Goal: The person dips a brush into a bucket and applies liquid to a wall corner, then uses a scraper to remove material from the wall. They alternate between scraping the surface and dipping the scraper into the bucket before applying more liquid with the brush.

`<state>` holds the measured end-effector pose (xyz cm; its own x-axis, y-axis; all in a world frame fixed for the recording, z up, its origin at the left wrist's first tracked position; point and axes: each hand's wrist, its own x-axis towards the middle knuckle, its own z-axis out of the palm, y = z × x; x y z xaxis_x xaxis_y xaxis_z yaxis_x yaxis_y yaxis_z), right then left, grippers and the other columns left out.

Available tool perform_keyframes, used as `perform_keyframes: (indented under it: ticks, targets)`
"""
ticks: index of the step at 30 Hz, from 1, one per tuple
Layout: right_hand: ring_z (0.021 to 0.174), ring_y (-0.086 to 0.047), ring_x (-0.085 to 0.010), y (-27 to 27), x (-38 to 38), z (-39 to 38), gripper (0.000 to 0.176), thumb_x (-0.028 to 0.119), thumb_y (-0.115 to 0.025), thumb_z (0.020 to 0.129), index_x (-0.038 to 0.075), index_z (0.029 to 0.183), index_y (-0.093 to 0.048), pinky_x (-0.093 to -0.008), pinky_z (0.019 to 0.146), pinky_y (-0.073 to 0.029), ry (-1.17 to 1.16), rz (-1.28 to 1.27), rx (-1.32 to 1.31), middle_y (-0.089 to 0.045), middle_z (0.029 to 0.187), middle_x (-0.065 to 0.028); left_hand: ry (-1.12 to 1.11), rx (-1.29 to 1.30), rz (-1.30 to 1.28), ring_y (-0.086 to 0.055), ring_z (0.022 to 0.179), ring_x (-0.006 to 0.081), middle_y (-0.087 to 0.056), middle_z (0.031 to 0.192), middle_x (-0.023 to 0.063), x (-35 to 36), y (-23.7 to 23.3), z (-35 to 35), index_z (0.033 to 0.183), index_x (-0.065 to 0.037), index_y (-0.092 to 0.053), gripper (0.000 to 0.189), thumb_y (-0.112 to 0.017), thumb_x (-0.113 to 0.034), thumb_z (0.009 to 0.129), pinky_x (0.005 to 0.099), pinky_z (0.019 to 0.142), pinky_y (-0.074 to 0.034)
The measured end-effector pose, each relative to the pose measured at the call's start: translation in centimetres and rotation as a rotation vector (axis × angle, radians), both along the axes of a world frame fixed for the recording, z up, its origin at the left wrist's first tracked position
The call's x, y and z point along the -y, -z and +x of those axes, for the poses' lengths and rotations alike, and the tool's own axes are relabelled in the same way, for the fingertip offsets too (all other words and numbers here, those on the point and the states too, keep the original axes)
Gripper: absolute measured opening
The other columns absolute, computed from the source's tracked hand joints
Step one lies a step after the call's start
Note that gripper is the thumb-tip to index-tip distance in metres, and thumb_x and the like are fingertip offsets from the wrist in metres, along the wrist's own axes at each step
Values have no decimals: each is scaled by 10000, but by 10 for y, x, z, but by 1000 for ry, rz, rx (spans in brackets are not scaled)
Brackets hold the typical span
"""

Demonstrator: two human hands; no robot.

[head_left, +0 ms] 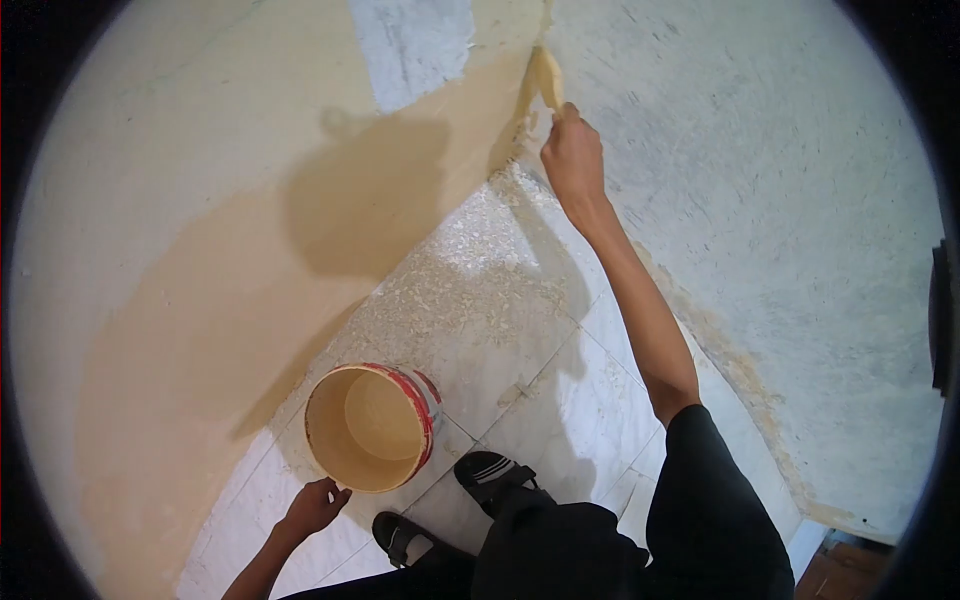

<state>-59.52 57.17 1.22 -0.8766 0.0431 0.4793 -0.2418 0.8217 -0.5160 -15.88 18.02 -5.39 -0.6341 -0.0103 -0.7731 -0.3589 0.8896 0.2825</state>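
My right hand (573,155) is closed around the handle of a paint brush (548,78), which is coated in cream paint. The brush touches the inner corner where two walls meet, just above the floor. Below on the left is a round bucket (428,400) with a red-marked rim and cream paint inside. The fingers of my left hand (315,506) are curled at the bucket's near rim; their exact grip is partly hidden.
The left wall (190,320) has a darker, wet-looking cream area and a pale patch (415,50). Paint flakes (460,270) litter the tiled floor (590,420). My sandalled feet (490,475) stand beside the bucket. A brown object (845,572) lies at lower right, near the grey right wall (760,200).
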Motion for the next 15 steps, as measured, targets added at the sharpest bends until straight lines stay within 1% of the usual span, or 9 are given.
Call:
perform_keyframes:
  ticks: [1, 3, 6, 8, 9, 11, 12, 14, 15]
  targets:
    - [759, -615, -468, 1, 4, -1, 202, 26, -534, 810, -95, 971, -520, -517, 684, -507, 9, -9, 2, -607, 831, -319, -12, 2, 5, -651, 719, 330, -662, 768, 201, 0, -2, 5, 923, 8, -632, 351, -597, -339, 889, 406, 653, -507]
    - [757, -615, -463, 10, 10, 3, 190, 20, -529, 816, -87, 972, -514, -518, 682, -508, 25, -7, 14, -610, 838, -312, -88, -107, 162, -650, 691, 321, -659, 736, 169, 1, -2, 14, 981, -38, -625, 284, -599, -307, 894, 405, 633, -505]
    - [750, -619, -445, 17, 31, 14, 169, 16, -509, 837, -88, 970, -511, -514, 672, -501, -68, -37, 10, -601, 804, -315, 14, -85, 194, -643, 630, 285, -635, 674, 151, 22, 25, 51, 1052, -74, -615, 253, -606, -277, 900, 388, 599, -503]
    - [720, -615, -431, 12, 29, 34, 159, 25, -494, 864, -76, 986, -510, -490, 620, -479, -237, -94, 39, -585, 772, -309, -4, -8, 195, -660, 686, 306, -663, 712, 124, 22, 23, 57, 1021, -105, -623, 225, -606, -290, 893, 393, 635, -515]
    - [720, -615, -431, 14, 24, 41, 159, 25, -494, 864, -76, 986, -510, -490, 620, -479, -229, -93, 31, -585, 772, -309, 1, 7, 197, -662, 692, 306, -666, 717, 124, 23, 24, 58, 1020, -105, -623, 229, -605, -295, 893, 394, 638, -517]
    - [555, -520, -382, 19, 6, 53, 213, 73, -496, 904, -10, 1089, -561, -418, 550, -427, -453, -192, 31, -557, 686, -248, 8, 33, 207, -667, 710, 308, -673, 741, 129, 20, 26, 51, 1021, -106, -625, 236, -598, -303, 894, 398, 653, -519]
    - [555, -520, -382, 17, 0, 59, 213, 73, -496, 904, -10, 1089, -561, -418, 550, -427, -449, -189, 27, -557, 686, -248, 14, 29, 209, -667, 710, 308, -673, 741, 129, 18, 24, 43, 1021, -106, -625, 236, -598, -303, 894, 398, 653, -519]
    - [532, -481, -351, 7, -2, 64, 157, 76, -503, 905, -5, 1022, -568, -383, 532, -412, -283, -305, 66, -528, 651, -232, -8, 27, 195, -666, 719, 309, -674, 758, 142, 13, 21, 30, 1019, -84, -627, 245, -591, -293, 896, 401, 662, -517]
    - [532, -481, -351, 5, -1, 57, 157, 76, -503, 905, -5, 1022, -568, -383, 532, -412, -291, -301, 65, -528, 651, -232, -18, -43, 203, -665, 722, 310, -674, 765, 149, 15, 25, 30, 1013, -69, -627, 250, -588, -287, 896, 402, 668, -516]
